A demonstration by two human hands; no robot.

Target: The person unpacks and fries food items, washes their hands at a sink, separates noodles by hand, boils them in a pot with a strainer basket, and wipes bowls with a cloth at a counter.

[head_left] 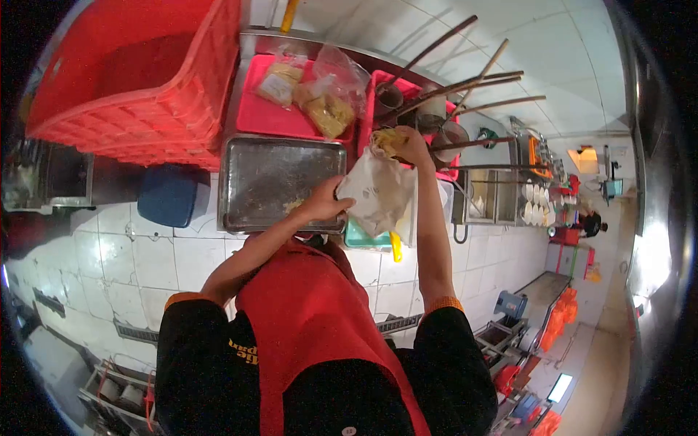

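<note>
My left hand grips the side of a whitish, limp plastic bag, thumb in front and fingers partly hidden behind it. At the bag's upper end, my right hand is closed around a clump of yellowish noodles; its fingertips are partly hidden. Below the bag lie a teal board and a yellow handle. Left of it is a metal tray with a few pale scraps. Behind that, a pink tray bears clear bags of yellow noodles.
A pink basket at the back holds several strainers whose long wooden handles stick out rightward. A large red crate stands at the left, near a blue bin. Another person is far off at the right.
</note>
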